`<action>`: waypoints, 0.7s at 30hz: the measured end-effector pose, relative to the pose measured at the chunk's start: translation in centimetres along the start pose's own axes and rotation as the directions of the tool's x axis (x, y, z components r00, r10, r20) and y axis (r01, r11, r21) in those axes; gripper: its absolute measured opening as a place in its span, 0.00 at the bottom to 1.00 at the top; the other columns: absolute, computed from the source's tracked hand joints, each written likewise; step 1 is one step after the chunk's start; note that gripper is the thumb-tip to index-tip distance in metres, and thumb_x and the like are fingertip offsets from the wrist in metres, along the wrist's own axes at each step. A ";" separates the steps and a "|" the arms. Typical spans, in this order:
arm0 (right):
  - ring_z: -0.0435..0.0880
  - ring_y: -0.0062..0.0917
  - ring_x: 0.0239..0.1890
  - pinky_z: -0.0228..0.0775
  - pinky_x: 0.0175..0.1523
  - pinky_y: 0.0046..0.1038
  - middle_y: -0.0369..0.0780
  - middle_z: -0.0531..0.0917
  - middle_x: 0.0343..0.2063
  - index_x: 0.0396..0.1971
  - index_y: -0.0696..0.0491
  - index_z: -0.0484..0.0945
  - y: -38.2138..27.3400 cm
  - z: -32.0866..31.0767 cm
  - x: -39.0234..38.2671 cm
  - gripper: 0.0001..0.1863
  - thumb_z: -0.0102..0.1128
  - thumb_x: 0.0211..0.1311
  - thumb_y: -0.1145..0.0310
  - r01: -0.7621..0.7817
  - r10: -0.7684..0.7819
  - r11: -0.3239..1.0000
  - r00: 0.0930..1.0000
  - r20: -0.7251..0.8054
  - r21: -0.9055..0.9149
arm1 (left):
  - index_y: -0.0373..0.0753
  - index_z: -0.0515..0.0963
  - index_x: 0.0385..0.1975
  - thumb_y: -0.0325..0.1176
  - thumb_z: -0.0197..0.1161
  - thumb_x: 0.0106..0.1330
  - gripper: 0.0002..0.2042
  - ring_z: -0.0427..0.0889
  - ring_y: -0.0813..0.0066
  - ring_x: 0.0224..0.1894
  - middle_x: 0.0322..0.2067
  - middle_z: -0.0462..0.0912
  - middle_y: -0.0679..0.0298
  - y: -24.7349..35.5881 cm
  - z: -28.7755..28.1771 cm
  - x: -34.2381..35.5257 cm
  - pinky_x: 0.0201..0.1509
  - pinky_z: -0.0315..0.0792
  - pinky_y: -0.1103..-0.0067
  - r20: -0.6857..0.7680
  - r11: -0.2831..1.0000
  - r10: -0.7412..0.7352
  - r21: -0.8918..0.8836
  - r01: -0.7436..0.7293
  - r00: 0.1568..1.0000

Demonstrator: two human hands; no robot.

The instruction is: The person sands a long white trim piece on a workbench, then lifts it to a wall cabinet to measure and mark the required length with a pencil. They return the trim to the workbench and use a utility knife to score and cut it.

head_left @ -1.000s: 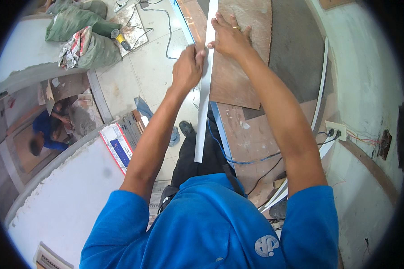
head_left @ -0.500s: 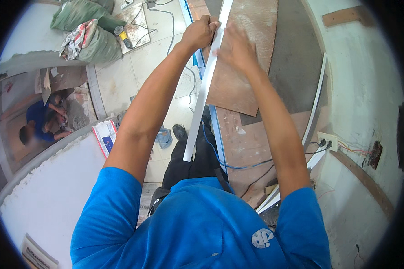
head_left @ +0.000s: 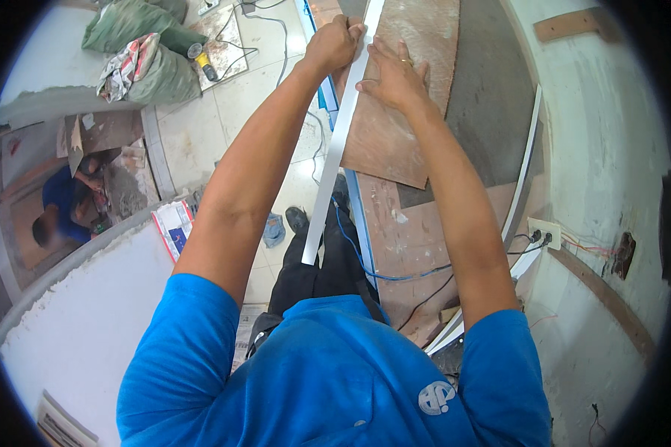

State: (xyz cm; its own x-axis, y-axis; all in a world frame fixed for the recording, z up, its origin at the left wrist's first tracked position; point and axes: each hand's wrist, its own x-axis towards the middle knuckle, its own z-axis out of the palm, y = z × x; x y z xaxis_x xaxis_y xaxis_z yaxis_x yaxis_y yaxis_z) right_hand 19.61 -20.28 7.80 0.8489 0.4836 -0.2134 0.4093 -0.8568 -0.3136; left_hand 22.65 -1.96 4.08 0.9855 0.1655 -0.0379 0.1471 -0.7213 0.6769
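A long, narrow white strip (head_left: 332, 175) slants from the top of the view toward my body, its near end above my legs. My left hand (head_left: 334, 45) is closed on its left edge near the far end, the thumb toward the strip. On the other side, my right hand (head_left: 395, 74) has its fingers spread over a brown wooden board (head_left: 395, 153). Its thumb and fingertips reach the strip's right edge. A ring shows on one finger.
Blue-edged worktop (head_left: 388, 223) carries the board and a blue cable (head_left: 410, 277). Sacks (head_left: 160, 71) and a yellow-and-black power tool (head_left: 203, 61) lie at far left, with cords over the tiles. Another person (head_left: 60, 205) crouches beyond the low wall. A socket (head_left: 544, 234) sits at right.
My right hand, blurred before, now shows sharply with its fingers spread beside the strip. The strip's near end has shifted slightly. My left hand has stayed in about the same place.
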 end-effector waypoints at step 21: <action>0.52 0.35 0.83 0.38 0.83 0.64 0.30 0.69 0.77 0.44 0.36 0.90 -7.5 4.3 -15.8 0.11 0.62 0.68 0.64 0.678 -0.648 0.735 0.698 0.305 0.008 | 0.29 0.75 0.59 0.53 0.50 0.81 0.28 0.85 0.40 0.55 0.49 0.86 0.37 0.5 -0.6 1.1 0.62 0.75 0.58 0.049 0.999 -0.026 0.049 0.024 0.998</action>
State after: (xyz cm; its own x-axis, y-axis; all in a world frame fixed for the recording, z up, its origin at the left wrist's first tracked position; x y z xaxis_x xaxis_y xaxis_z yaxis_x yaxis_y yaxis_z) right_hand 1.72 -20.74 9.51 0.2259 0.9472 -0.2277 0.8739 -0.3003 -0.3824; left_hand 23.78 -1.74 4.85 0.9843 0.1508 -0.0918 0.1744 -0.7493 0.6389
